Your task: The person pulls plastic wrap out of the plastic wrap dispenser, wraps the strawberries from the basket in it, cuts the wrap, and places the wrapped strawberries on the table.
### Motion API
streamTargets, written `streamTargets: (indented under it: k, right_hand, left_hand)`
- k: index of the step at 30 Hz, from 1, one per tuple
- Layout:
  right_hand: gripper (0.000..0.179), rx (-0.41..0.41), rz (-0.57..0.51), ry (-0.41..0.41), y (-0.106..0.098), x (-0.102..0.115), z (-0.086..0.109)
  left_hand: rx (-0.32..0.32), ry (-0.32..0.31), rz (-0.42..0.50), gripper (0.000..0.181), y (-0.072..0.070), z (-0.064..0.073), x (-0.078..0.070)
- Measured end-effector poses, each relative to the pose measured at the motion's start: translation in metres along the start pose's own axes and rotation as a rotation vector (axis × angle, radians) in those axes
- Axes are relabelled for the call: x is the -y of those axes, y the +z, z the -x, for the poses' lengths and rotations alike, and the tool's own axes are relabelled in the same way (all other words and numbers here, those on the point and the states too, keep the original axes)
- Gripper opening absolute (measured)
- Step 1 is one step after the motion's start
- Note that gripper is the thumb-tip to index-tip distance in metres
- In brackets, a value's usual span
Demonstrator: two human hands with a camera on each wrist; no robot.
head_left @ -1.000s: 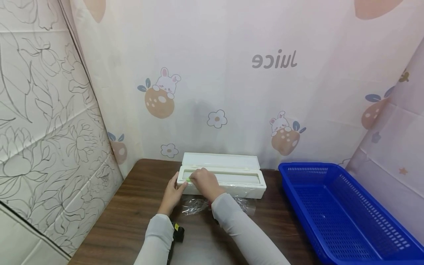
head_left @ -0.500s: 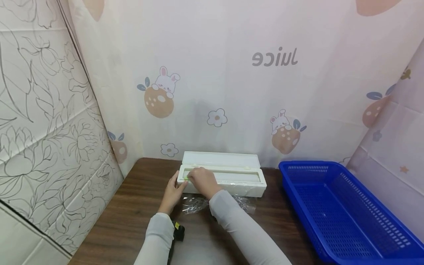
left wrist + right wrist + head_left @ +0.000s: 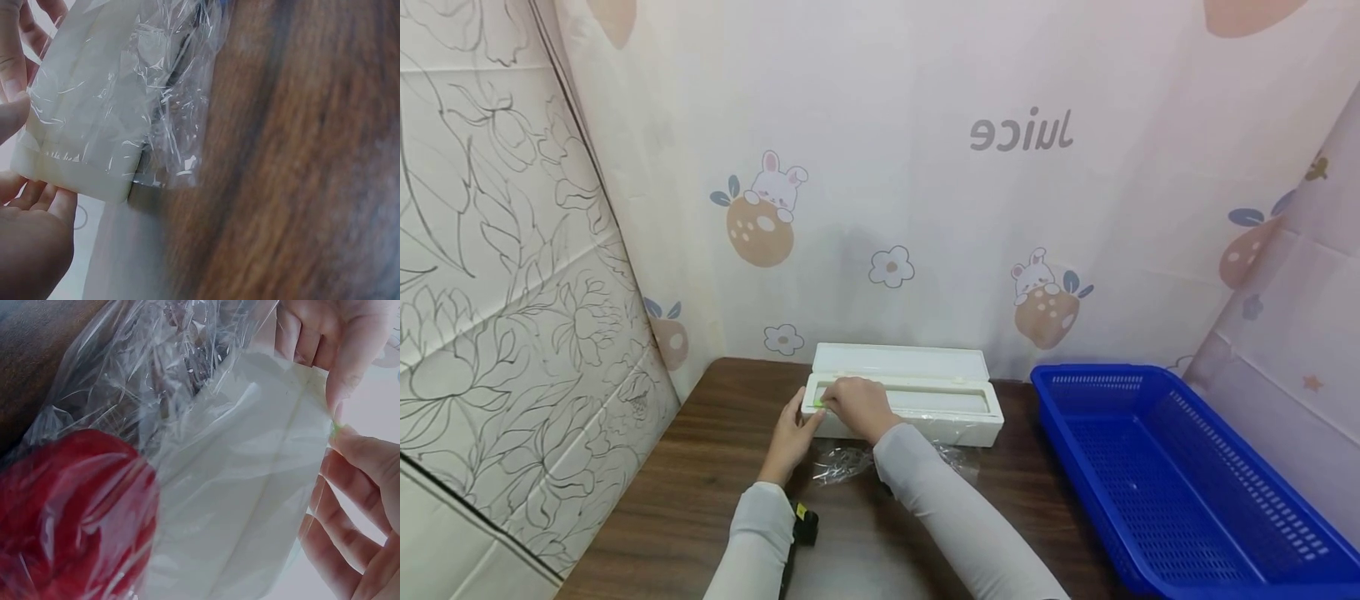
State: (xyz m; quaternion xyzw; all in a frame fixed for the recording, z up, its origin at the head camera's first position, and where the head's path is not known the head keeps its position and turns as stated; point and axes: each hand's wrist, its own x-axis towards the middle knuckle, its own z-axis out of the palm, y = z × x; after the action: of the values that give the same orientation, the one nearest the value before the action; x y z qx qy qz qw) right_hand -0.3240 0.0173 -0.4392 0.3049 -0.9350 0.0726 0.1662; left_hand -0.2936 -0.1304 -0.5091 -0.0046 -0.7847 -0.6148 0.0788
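Observation:
A white cling film dispenser [image 3: 940,429] stands at the back of the table, its lid [image 3: 902,363] raised. My left hand [image 3: 790,433] grips the dispenser's left end, fingers at the end face and thumb by the front edge. Between thumb and forefinger, my right hand [image 3: 863,408] pinches a small green slider [image 3: 818,403] near the left end of the front edge. Clear film [image 3: 181,125] drapes over the front face and spreads crumpled onto the table. In the right wrist view, a rounded red thing [image 3: 81,512] lies under the film; the right forearm hides it in the head view.
A blue perforated plastic basket [image 3: 1157,492] stands at the right. The brown wood-grain table [image 3: 692,475] ends at a printed curtain [image 3: 925,208] behind the dispenser. A black wrist camera [image 3: 805,527] is strapped at the left cuff.
The right hand has slid slightly left along the dispenser's front edge with the green slider. Its forearm now covers the red spot seen earlier. The left hand has stayed in place.

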Motion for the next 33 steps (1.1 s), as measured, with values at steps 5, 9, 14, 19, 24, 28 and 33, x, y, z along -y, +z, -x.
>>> streamTargets:
  k: [5,9,14,19,24,28,33]
  right_hand:
    - [0.015,0.019,0.001,-0.004,0.000,-0.001,-0.004]
    - [0.014,0.027,-0.012,-0.030,0.000,-0.003,-0.008]
    - [0.015,0.038,-0.008,-0.059,-0.003,0.000,-0.011]
    - [0.014,0.029,0.037,-0.082,-0.005,0.003,-0.013]
    - [0.014,0.038,0.049,-0.073,-0.006,0.005,-0.014]
    - [0.014,0.071,0.047,-0.054,-0.007,0.007,-0.015]
    - [0.019,0.115,0.038,-0.032,-0.010,0.009,-0.015]
  left_hand:
    - [-0.002,-0.001,-0.005,0.074,0.000,0.001,0.001]
    - [-0.004,0.012,-0.020,0.075,-0.001,0.002,-0.001]
    - [-0.004,0.032,-0.030,0.074,-0.001,0.003,-0.001]
    - [0.003,0.040,-0.026,0.071,0.000,0.004,-0.001]
    - [-0.003,0.037,0.001,0.069,0.001,0.005,-0.002]
    - [0.002,0.028,0.016,0.072,0.001,0.003,-0.002]
    - [0.010,0.005,0.039,0.080,-0.002,0.003,-0.003]
